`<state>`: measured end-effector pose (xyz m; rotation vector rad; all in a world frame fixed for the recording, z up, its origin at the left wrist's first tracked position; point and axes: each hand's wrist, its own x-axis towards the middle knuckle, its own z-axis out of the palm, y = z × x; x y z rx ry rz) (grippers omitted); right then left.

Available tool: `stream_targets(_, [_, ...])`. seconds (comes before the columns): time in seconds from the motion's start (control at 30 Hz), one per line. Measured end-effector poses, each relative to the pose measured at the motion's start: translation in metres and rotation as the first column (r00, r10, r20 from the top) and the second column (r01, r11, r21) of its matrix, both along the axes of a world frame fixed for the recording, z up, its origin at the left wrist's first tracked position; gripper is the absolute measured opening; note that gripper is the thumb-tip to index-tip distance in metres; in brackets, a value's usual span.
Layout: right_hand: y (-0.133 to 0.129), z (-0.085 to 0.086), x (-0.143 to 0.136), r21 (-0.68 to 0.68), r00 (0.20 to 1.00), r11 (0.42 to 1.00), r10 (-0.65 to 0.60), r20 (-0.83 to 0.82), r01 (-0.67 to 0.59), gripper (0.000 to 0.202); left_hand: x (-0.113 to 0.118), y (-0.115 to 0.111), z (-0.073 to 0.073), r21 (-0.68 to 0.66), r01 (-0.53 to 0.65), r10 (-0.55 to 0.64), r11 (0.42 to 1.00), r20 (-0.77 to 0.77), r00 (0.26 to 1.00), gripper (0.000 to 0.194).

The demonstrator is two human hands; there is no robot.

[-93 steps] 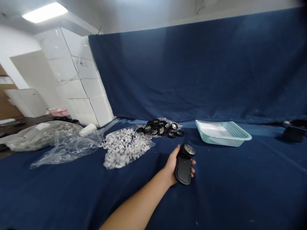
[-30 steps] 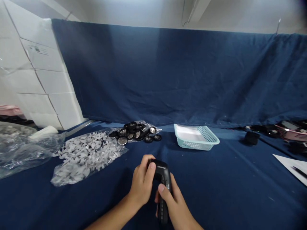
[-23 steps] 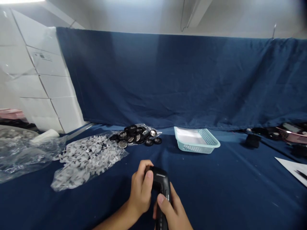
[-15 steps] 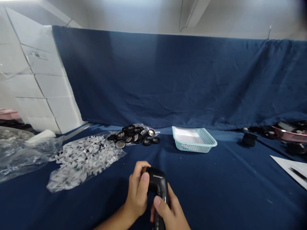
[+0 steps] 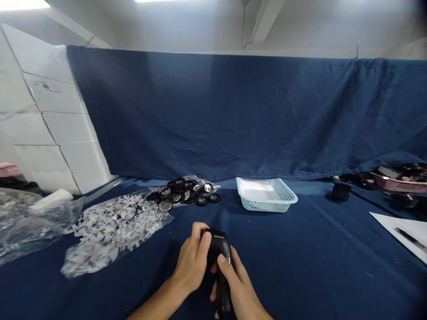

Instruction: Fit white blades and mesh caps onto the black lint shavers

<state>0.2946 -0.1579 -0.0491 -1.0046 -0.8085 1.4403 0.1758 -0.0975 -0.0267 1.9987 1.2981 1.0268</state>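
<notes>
Both hands are on a black angled handheld device (image 5: pixel 224 249) with small pale lettering on top, held over the near middle of the table. Its exact kind is not clear. My left hand (image 5: pixel 195 255) is closed around the head end, with the thumb on top. My right hand (image 5: pixel 235 278) wraps the handle, its thumb lying along the upper side. The lower handle runs down between my hands, partly covered by fingers. Beyond them lies a pile of round black caps (image 5: pixel 187 191), some with silvery faces, on clear plastic.
Small whitish plastic pieces (image 5: pixel 113 222) lie in a clear bag at left, beside more plastic bagging (image 5: pixel 36 226). A light-blue basket (image 5: pixel 267 206) holds white paper. At right are a pen (image 5: pixel 410 238) on a sheet and a pink basket (image 5: pixel 396 184). A blue curtain (image 5: pixel 213 115) hangs behind.
The view has tilted up and shifted slightly right. My right hand has slid up the handle, its thumb now nearer the bend. My left hand still grips the head end.
</notes>
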Motion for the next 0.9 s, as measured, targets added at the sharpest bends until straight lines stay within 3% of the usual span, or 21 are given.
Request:
stream_targets(0.17, [-0.007, 0.001, -0.003, -0.011, 1.0, 1.0, -0.024, -0.011, 0.024, 0.078, -0.001, -0.002, 0.002, 0.09, 0.078, -0.063, 0.993, -0.155, 0.986, 0.03])
stream_targets(0.47, [-0.007, -0.008, -0.005, -0.107, 1.0, 0.994, -0.007, -0.024, 0.004, 0.082, -0.003, -0.002, -0.004, 0.173, 0.22, -0.202, 0.96, -0.113, 0.973, 0.023])
stream_targets(0.73, [-0.014, -0.003, -0.008, -0.127, 1.0, 0.992, -0.003, -0.019, 0.0, 0.081, -0.002, -0.007, 0.002, 0.203, 0.261, -0.245, 0.944, -0.104, 0.964, 0.022])
stream_targets(0.9, [-0.014, 0.006, -0.007, -0.146, 0.996, 0.988, 0.049, -0.078, -0.06, 0.07, -0.003, -0.008, 0.003, 0.223, 0.191, -0.161, 0.956, -0.145, 0.976, 0.024])
